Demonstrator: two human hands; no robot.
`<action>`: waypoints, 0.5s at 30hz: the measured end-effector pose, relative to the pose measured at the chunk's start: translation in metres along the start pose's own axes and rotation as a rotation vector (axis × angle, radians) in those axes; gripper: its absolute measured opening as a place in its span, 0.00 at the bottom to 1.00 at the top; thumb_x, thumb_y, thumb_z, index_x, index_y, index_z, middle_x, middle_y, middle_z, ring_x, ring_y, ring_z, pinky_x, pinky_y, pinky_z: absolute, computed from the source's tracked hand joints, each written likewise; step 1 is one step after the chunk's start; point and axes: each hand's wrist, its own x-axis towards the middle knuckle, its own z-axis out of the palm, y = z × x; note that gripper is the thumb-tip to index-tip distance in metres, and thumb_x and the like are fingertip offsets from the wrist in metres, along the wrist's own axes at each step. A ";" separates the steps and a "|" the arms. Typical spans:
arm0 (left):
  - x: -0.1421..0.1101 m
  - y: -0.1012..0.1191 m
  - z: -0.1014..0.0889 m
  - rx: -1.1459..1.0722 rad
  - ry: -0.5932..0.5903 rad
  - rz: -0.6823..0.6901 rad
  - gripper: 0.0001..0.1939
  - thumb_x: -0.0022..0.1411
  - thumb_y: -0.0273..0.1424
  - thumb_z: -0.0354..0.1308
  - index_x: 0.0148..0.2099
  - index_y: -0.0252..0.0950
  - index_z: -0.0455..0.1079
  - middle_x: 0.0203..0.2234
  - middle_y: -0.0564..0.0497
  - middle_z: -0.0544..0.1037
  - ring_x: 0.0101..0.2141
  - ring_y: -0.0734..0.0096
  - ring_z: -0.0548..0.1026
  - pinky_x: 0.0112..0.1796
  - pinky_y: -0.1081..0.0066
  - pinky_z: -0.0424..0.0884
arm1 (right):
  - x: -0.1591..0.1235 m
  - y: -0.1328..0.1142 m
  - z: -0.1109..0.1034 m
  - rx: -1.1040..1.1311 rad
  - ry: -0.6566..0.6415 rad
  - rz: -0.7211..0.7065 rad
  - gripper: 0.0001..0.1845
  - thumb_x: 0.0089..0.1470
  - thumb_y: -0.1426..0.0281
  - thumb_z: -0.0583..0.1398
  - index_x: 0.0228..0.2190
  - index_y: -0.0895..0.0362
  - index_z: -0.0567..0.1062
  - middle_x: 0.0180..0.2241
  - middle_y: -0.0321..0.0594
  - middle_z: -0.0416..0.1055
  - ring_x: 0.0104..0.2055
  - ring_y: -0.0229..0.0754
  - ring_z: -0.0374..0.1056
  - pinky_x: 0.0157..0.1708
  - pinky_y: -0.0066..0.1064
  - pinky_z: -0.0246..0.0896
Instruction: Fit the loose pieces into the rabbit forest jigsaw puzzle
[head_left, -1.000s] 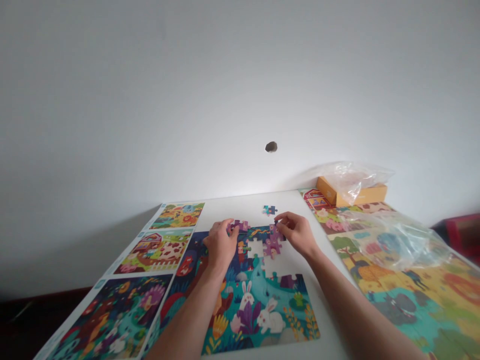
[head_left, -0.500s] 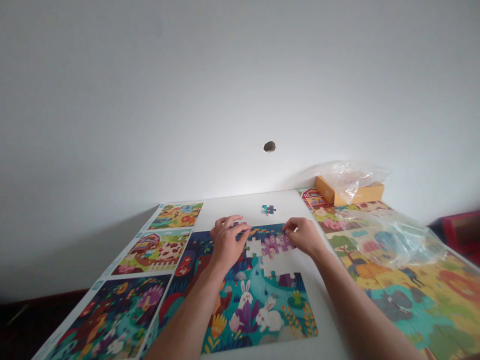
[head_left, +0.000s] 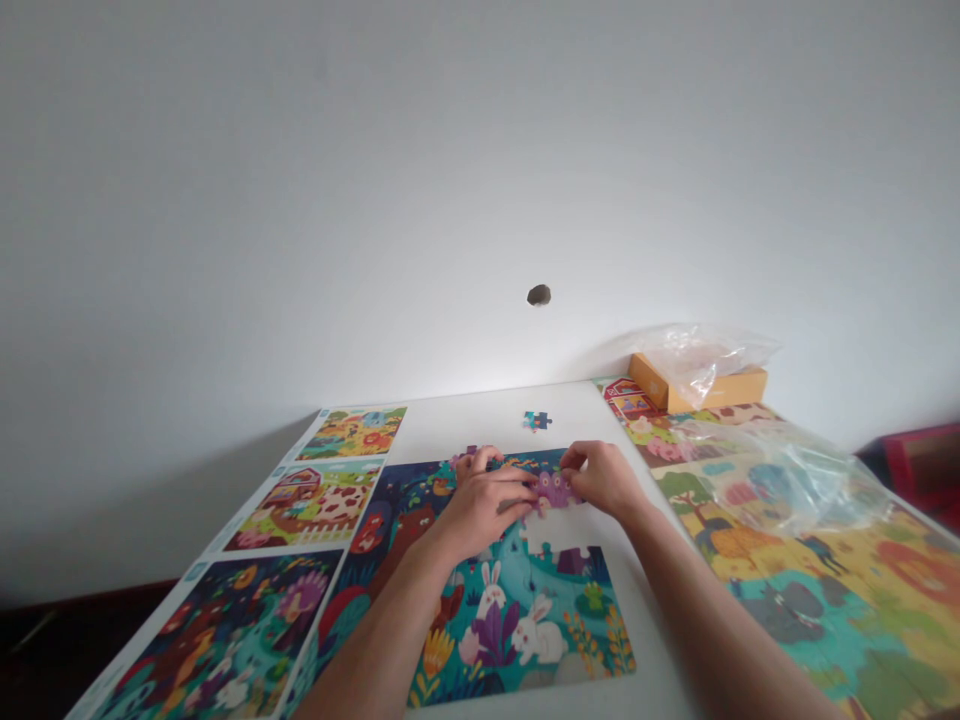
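Note:
A partly assembled jigsaw puzzle [head_left: 517,640] of rabbits and forest animals lies on the white table, with a gap in its right part. My left hand [head_left: 491,500] rests over its upper middle, fingers stretched to the left side of the purple puzzle pieces [head_left: 553,488]. What lies beneath that palm is hidden. At the top right corner, my right hand [head_left: 600,475] is closed in a pinch at the edge of a purple piece. Beyond the hands lies a small blue and teal loose piece [head_left: 538,421].
Three picture sheets [head_left: 300,500] line the left side. To the right lies a finished safari puzzle [head_left: 862,600], partly under a clear plastic bag [head_left: 787,480]. A yellow box [head_left: 720,388] with another clear bag stands at the back right, near the wall [head_left: 450,200].
My left hand has moved right and slightly nearer, from the upper edge onto the purple pieces. The purple pieces now sit closer together. My right hand has barely moved.

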 end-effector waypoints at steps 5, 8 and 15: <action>0.000 0.002 0.000 0.005 0.004 -0.015 0.07 0.64 0.35 0.59 0.42 0.49 0.78 0.46 0.57 0.79 0.52 0.55 0.61 0.52 0.54 0.52 | 0.000 -0.001 0.000 0.002 -0.011 -0.026 0.10 0.41 0.75 0.60 0.27 0.53 0.80 0.27 0.34 0.78 0.29 0.38 0.69 0.30 0.26 0.56; 0.000 0.005 -0.001 0.008 0.001 -0.016 0.08 0.64 0.35 0.58 0.42 0.48 0.78 0.47 0.56 0.79 0.53 0.56 0.62 0.53 0.53 0.52 | 0.000 -0.002 0.001 0.010 -0.022 -0.035 0.11 0.41 0.76 0.59 0.28 0.53 0.80 0.26 0.34 0.77 0.27 0.37 0.68 0.28 0.25 0.55; 0.002 0.022 0.001 0.019 -0.092 0.030 0.26 0.66 0.22 0.47 0.57 0.56 0.69 0.53 0.55 0.76 0.58 0.53 0.57 0.56 0.46 0.49 | 0.001 -0.001 0.006 0.024 -0.044 -0.040 0.11 0.42 0.76 0.60 0.29 0.53 0.80 0.24 0.34 0.75 0.25 0.36 0.67 0.24 0.24 0.53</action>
